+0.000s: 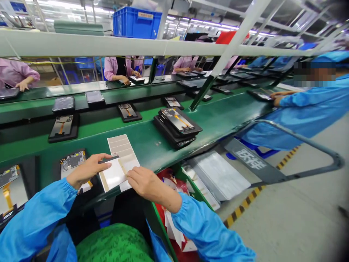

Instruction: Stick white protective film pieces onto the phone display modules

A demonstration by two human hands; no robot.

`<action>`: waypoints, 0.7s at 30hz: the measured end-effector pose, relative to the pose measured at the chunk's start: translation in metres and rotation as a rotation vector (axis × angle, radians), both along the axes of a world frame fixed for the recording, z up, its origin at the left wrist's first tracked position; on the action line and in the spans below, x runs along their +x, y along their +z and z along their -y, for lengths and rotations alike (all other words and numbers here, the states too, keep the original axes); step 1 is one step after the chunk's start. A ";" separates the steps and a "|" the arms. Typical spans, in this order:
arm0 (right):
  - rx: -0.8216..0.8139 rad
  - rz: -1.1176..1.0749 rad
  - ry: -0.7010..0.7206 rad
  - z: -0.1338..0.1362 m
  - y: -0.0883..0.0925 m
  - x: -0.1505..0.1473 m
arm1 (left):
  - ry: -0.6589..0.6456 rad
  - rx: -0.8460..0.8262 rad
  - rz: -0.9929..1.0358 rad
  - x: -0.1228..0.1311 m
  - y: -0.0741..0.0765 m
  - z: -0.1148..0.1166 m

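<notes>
Panel (112, 177), one: flat, pale and glossy, dark along the top, tan strips at both sides. Location: between the two hands, at the near edge of the green worktop (152, 156), partly overlapping a ruled white sheet (120, 145). Handling, as judged: light, fairly stiff, smooth enough to slip, apt to crease if bent; best taken by its edges. Left hand (88, 168): grip narrowed, thumb and fingers pinching the dark top edge. Right hand (143, 182): fingertips bunched at the right tan strip; whether they grasp panel or sheet, cannot tell.
</notes>
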State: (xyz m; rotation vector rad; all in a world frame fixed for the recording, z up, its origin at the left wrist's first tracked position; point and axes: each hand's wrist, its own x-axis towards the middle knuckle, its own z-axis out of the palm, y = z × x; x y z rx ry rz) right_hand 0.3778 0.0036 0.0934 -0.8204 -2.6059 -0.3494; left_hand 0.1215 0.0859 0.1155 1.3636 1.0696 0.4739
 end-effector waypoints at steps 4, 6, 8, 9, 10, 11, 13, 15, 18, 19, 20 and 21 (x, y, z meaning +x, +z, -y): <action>-0.015 -0.160 -0.076 -0.008 -0.007 0.010 | -0.200 0.129 -0.052 0.025 0.015 0.004; -0.094 -0.410 -0.258 -0.010 -0.017 0.033 | -0.317 0.115 -0.042 0.032 0.020 0.009; -0.176 -0.594 -0.576 -0.004 -0.034 0.068 | -0.330 0.038 -0.020 0.034 0.020 0.011; -0.218 -0.615 -0.763 0.004 -0.046 0.088 | -0.284 -0.011 -0.006 0.033 0.017 0.011; -0.278 -0.564 -0.945 0.014 -0.060 0.107 | -0.217 -0.065 0.015 0.031 0.012 0.010; -0.369 -0.450 -1.101 0.027 -0.076 0.124 | -0.146 -0.120 0.040 0.029 0.006 0.008; -0.581 -0.150 -1.298 0.054 -0.106 0.144 | -0.034 -0.219 0.086 0.027 -0.007 0.002; -0.712 0.038 -1.335 0.077 -0.123 0.143 | 0.015 -0.281 0.113 0.030 -0.019 -0.003; -0.585 -0.084 -1.092 0.090 -0.110 0.101 | 0.044 -0.279 0.110 0.044 -0.032 -0.008; -0.489 -0.181 -0.936 0.089 -0.097 0.081 | 0.048 -0.258 0.112 0.050 -0.035 -0.008; -0.401 -0.278 -0.750 0.085 -0.082 0.060 | 0.045 -0.232 0.115 0.056 -0.037 -0.008; -0.334 -0.345 -0.573 0.079 -0.067 0.041 | 0.037 -0.205 0.119 0.061 -0.039 -0.007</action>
